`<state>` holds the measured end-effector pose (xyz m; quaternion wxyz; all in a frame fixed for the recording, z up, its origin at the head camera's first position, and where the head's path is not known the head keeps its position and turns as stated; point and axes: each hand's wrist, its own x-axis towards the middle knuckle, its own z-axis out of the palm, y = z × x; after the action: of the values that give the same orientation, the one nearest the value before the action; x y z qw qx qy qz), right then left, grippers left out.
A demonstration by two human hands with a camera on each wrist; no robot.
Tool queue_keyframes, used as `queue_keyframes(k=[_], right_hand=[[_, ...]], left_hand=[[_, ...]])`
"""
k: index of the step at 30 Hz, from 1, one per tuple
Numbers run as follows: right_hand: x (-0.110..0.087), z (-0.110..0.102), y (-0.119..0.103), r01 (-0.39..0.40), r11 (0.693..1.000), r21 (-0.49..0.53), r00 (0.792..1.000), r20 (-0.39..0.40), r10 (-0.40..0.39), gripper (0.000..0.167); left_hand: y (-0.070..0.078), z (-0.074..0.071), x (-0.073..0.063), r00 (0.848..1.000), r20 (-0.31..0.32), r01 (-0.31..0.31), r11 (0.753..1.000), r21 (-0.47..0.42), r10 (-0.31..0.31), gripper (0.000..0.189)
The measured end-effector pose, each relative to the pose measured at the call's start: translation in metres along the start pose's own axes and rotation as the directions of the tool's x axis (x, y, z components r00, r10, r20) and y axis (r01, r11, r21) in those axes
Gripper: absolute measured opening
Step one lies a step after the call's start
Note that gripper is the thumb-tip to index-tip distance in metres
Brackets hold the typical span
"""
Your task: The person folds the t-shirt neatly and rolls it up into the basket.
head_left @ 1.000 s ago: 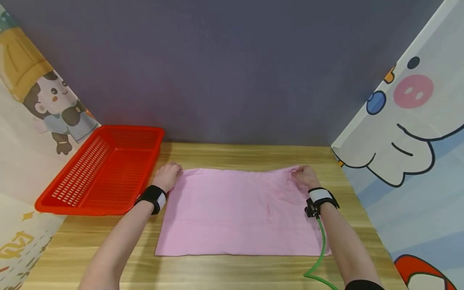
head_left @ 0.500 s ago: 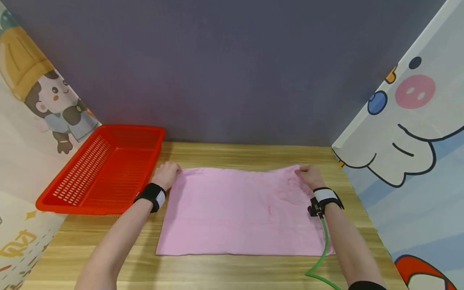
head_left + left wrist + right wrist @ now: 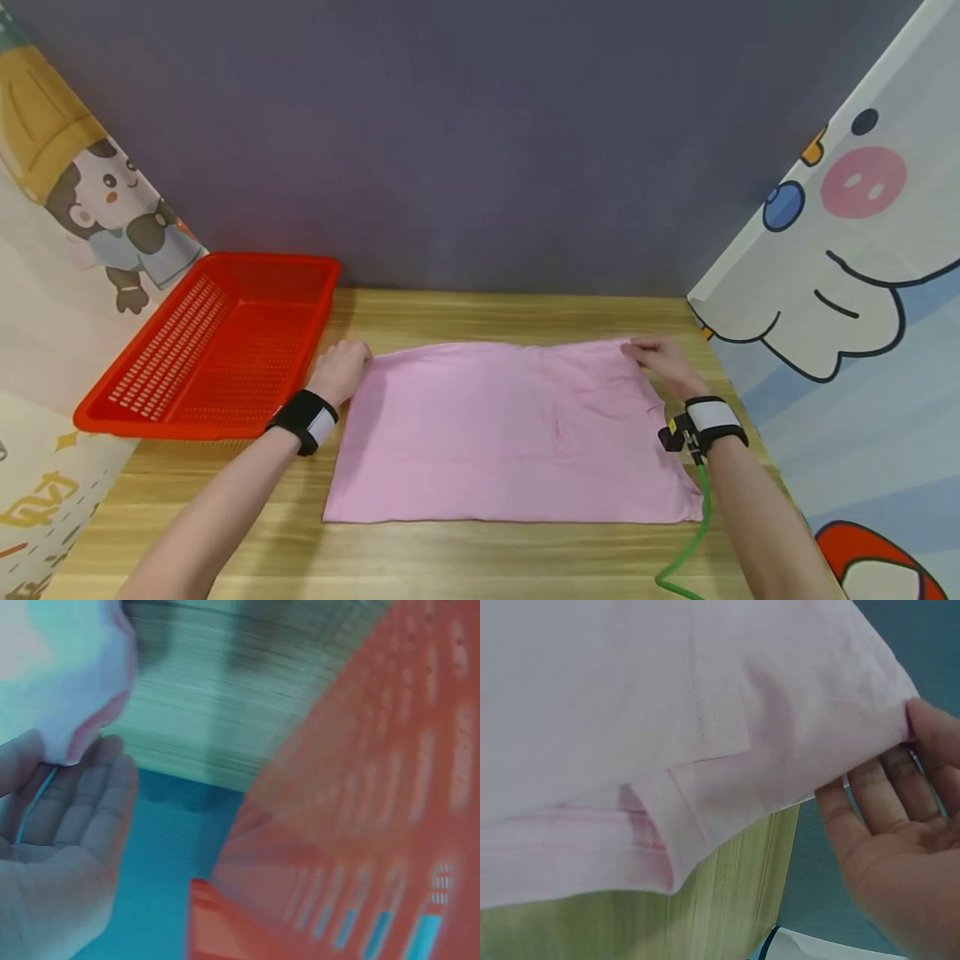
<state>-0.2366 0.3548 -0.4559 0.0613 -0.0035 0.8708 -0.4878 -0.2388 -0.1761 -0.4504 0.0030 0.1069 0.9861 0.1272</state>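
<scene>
1. From my head view, the pink cloth [image 3: 480, 433] lay spread in the middle of the wooden tabletop [image 3: 450, 554], its near edge nearly straight and its right part creased.
2. I had the left hand [image 3: 341, 372] pinching the far left corner between thumb and fingers.
3. I had the right hand [image 3: 663, 365] pinching the far right corner; the right wrist view showed stitched lines and overlapping layers beside it.
4. The red basket [image 3: 206, 432] sat left of the cloth, near the left hand; I couldn't tell whether the left wristband [image 3: 306, 421] touched it.
5. A green cable [image 3: 684, 550] ran from the right wrist camera [image 3: 678, 433].
</scene>
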Motion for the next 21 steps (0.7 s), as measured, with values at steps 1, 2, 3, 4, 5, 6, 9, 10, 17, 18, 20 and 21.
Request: queue_keyframes(k=[1, 2, 3, 4, 5, 6, 9, 10, 17, 18, 20, 21], right_hand=[[-0.003, -0.001, 0.000, 0.008, 1.000, 0.016, 1.000, 0.006, -0.008, 0.045], [-0.006, -0.002, 0.000, 0.011, 1.000, 0.023, 1.000, 0.012, -0.011, 0.044], [-0.009, -0.002, 0.000, 0.016, 0.999, 0.028, 1.000, 0.018, -0.017, 0.043], [-0.012, -0.003, 0.000, 0.020, 0.999, 0.025, 0.999, 0.026, -0.021, 0.043], [-0.014, -0.004, 0.000, 0.014, 1.000, 0.011, 0.999, 0.029, -0.015, 0.044], [-0.018, -0.005, 0.001, 0.005, 1.000, -0.001, 1.000, 0.030, -0.005, 0.045], [-0.027, -0.007, 0.004, -0.009, 1.000, -0.015, 0.999, 0.049, 0.010, 0.048], [-0.031, -0.008, 0.006, -0.011, 1.000, -0.022, 0.998, 0.055, 0.012, 0.048], [-0.053, -0.012, 0.023, 0.058, 0.998, -0.038, 0.997, 0.049, -0.056, 0.039], [-0.056, -0.012, 0.026, 0.072, 0.997, -0.036, 0.996, 0.045, -0.070, 0.038], [-0.060, -0.011, 0.029, 0.097, 0.995, -0.028, 0.994, 0.043, -0.096, 0.036], [-0.061, -0.010, 0.030, 0.106, 0.994, -0.019, 0.994, 0.042, -0.105, 0.034]], left_hand=[[0.002, 0.001, -0.003, 1.000, 0.000, 0.005, 1.000, 0.000, -0.005, 0.027], [0.003, 0.001, -0.005, 1.000, 0.001, 0.009, 1.000, 0.000, -0.009, 0.027], [0.005, 0.001, -0.008, 1.000, 0.001, 0.011, 1.000, 0.002, -0.011, 0.026], [0.007, 0.001, -0.011, 1.000, -0.001, 0.009, 1.000, 0.006, -0.009, 0.026], [0.009, 0.001, -0.014, 1.000, -0.003, 0.003, 1.000, 0.008, -0.003, 0.025], [0.010, 0.001, -0.017, 1.000, -0.008, -0.007, 1.000, 0.014, 0.008, 0.025], [0.012, 0.000, -0.028, 0.998, -0.032, -0.051, 0.998, 0.041, 0.052, 0.025], [0.012, 0.000, -0.032, 0.997, -0.039, -0.069, 0.996, 0.051, 0.071, 0.025], [0.009, 0.003, -0.056, 0.986, -0.040, -0.154, 0.979, 0.137, 0.161, 0.024], [0.009, 0.004, -0.059, 0.985, -0.037, -0.161, 0.977, 0.140, 0.167, 0.023], [0.008, 0.007, -0.064, 0.983, -0.030, -0.175, 0.973, 0.150, 0.181, 0.023], [0.008, 0.008, -0.066, 0.982, -0.025, -0.181, 0.972, 0.149, 0.187, 0.022]])
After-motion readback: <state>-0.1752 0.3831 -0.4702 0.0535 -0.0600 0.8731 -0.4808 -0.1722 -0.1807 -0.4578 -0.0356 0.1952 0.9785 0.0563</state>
